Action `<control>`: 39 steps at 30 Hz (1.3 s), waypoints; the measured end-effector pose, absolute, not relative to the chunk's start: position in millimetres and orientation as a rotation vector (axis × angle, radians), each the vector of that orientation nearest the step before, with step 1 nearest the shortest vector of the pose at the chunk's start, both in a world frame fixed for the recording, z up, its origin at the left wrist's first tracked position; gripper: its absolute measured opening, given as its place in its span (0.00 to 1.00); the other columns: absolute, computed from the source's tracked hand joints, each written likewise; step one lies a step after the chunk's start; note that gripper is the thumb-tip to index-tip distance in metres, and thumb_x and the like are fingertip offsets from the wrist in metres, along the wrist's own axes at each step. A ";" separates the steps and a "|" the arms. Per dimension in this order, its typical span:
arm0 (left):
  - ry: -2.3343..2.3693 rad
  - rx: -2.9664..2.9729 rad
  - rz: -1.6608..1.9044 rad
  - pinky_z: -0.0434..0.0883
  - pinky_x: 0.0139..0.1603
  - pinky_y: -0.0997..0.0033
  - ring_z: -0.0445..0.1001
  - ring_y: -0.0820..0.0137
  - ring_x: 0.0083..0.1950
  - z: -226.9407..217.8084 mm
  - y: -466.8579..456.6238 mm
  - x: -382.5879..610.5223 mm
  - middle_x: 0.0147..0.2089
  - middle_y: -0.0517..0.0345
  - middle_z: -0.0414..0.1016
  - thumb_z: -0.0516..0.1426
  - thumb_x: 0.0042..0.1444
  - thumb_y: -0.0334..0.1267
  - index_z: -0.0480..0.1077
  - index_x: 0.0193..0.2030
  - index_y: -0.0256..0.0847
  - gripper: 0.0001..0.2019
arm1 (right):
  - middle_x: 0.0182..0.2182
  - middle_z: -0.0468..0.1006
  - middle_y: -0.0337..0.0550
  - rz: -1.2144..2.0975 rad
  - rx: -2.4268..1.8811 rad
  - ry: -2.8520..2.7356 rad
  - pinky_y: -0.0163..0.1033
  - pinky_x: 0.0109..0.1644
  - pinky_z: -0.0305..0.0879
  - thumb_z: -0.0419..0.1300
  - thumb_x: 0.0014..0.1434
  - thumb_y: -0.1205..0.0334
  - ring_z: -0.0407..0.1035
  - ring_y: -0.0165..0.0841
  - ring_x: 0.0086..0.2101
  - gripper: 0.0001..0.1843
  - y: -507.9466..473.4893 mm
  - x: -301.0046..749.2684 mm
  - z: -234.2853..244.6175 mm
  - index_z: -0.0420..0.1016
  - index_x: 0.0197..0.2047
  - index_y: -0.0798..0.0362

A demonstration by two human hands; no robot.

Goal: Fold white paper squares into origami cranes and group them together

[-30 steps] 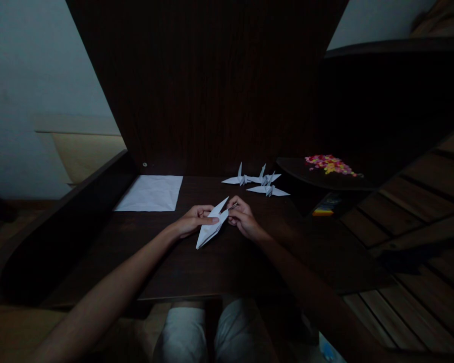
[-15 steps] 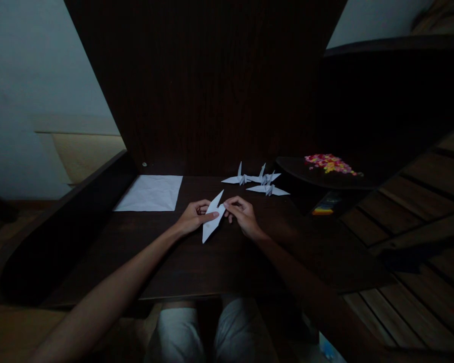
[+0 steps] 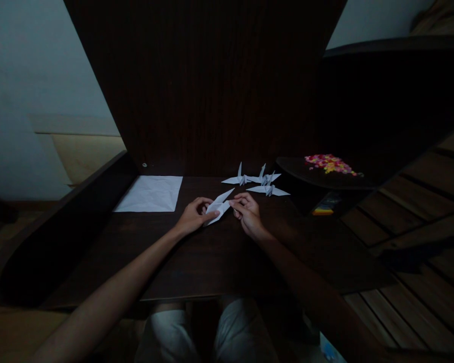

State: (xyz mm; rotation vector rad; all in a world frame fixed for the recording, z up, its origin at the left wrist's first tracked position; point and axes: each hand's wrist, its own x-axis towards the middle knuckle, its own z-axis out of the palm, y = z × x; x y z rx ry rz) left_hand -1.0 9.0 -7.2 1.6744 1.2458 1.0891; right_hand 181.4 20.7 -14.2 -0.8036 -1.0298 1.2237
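Small curved shelf (image 3: pixel 300 171) at 2 o'clock from the hands carries a heap of pink, red and yellow bits (image 3: pixel 330 164); in the dark space under it, about 3 o'clock, sits a yellow-edged item (image 3: pixel 323 212), too dim to identify. Folded paper (image 3: pixel 221 206) is mid-bench, between both hands, upper point aimed at 1 o'clock. Left hand (image 3: pixel 192 216): grip closed on it, thumb on top, fingers behind. Right hand (image 3: pixel 248 214): grip narrow — thumb and fingertips pinching its 2 o'clock end. Paper birds (image 3: pixel 268 190) stand at 2 o'clock, white sheet (image 3: pixel 149 193) lies at 9–10. Versus half a second ago: paper turned clockwise, near tip pulled up from 6–7 o'clock — birds, sheet and heap unmoved.
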 end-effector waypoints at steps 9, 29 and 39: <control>1.208 1.612 1.198 0.63 0.32 0.75 0.63 0.75 0.29 -17.2 15.0 -2.7 0.28 0.64 0.65 0.65 0.43 0.46 0.70 0.43 0.38 0.21 | 0.22 0.71 0.33 1.279 -0.813 -1.057 0.28 0.16 0.49 0.70 0.39 0.58 0.57 0.21 0.16 0.17 16.6 180.7 -11.3 0.69 0.30 0.52; 0.968 1.422 1.217 0.67 0.35 0.72 0.72 0.72 0.30 -8.1 7.6 0.9 0.28 0.60 0.74 0.66 0.42 0.44 0.69 0.46 0.35 0.25 | 0.14 0.62 0.32 1.298 -0.861 -1.181 0.28 0.15 0.46 0.68 0.45 0.52 0.54 0.21 0.15 0.18 14.8 181.4 -14.6 0.66 0.18 0.54; 0.877 1.401 1.110 0.65 0.31 0.75 0.70 0.74 0.29 -5.6 5.2 -0.3 0.30 0.60 0.72 0.66 0.42 0.43 0.70 0.49 0.36 0.26 | 0.15 0.64 0.29 1.537 -0.899 -1.285 0.26 0.13 0.44 0.68 0.45 0.49 0.53 0.19 0.13 0.20 13.9 176.0 -21.1 0.71 0.32 0.55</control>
